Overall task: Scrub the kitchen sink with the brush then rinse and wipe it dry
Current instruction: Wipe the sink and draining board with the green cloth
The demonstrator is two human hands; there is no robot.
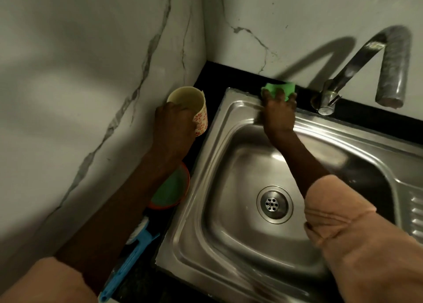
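Observation:
A stainless steel sink [229,211] fills the middle and right of the view, its round drain [274,204] near the centre of the basin. My right hand [279,112] presses a green cloth [278,88] flat against the sink's back rim, fingers spread over it. My left hand [174,122] grips a cream cup with a red flower pattern [194,103], which stands on the dark counter left of the sink. A blue-handled brush [130,257] lies on the counter by the sink's near left corner, under my left forearm.
A steel tap [357,67] rises from the counter behind the sink at the right, its spout arching forward. An orange bowl with a green inside [176,190] sits between the cup and the brush. Marble walls [91,74] close in the left and back. A ridged drainboard [414,215] lies at the right.

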